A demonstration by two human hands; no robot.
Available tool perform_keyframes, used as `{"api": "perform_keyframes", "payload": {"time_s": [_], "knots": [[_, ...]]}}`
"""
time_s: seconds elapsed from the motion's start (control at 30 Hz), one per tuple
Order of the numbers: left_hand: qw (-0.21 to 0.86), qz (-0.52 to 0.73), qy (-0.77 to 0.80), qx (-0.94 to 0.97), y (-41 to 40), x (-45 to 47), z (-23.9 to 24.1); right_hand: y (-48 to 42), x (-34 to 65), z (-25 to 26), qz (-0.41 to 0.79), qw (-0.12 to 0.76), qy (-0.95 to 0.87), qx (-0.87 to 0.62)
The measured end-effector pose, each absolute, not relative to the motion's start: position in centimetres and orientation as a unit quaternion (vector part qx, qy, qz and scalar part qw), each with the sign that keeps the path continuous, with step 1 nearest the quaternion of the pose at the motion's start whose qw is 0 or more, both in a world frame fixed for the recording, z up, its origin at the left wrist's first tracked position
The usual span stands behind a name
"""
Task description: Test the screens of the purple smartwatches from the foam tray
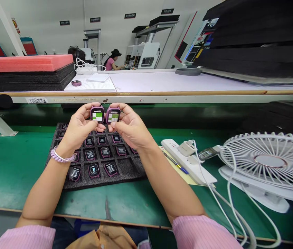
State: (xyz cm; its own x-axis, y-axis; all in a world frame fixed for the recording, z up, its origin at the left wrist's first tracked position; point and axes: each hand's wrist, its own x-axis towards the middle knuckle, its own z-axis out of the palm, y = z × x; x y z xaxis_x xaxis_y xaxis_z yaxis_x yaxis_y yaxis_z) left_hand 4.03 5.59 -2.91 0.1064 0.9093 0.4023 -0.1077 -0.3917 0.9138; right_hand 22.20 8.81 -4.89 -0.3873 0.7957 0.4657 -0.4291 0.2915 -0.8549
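Observation:
My left hand (80, 126) grips a purple smartwatch (97, 114) by its edges, thumb at the lower screen. A second purple smartwatch (113, 115) is held the same way in my right hand (129, 124). Both watches are side by side above the tray, lit screens facing me with green and white blocks. Below them, a black foam tray (105, 181) on the green bench carries several more smartwatches (105, 151) in its pockets, most with white text on dark screens. One watch (94, 170) in the front row shows a dial. My wrists and hands hide part of the tray.
At right stand a white fan (271, 160), a power strip (188, 160) with cables and a pen (175, 162). A shelf (146, 81) above holds foam sheets (27, 72), papers, another watch (76, 83) and a black stack (260, 41). A person (112, 60) sits beyond.

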Motion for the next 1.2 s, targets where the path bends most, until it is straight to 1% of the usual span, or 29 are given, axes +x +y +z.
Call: {"api": "perform_keyframes", "payload": {"time_s": [0.33, 0.7, 0.97, 1.2], "knots": [[0.489, 0.581, 0.335, 0.558, 5.45, 4.3, -2.37, 9.62, 22.13, -5.18, 0.622, 0.526, -0.562, -0.141], [0.467, 0.575, 0.342, 0.578, 5.37, 4.34, -2.66, 9.3, 22.08, -5.3, 0.588, 0.536, -0.582, -0.167], [0.475, 0.581, 0.333, 0.571, 5.33, 4.23, -2.39, 9.05, 22.15, -5.01, 0.599, 0.53, -0.579, -0.162], [0.461, 0.579, 0.348, 0.576, 5.32, 4.31, -2.4, 9.01, 22.17, -4.93, 0.594, 0.523, -0.587, -0.171]]}}
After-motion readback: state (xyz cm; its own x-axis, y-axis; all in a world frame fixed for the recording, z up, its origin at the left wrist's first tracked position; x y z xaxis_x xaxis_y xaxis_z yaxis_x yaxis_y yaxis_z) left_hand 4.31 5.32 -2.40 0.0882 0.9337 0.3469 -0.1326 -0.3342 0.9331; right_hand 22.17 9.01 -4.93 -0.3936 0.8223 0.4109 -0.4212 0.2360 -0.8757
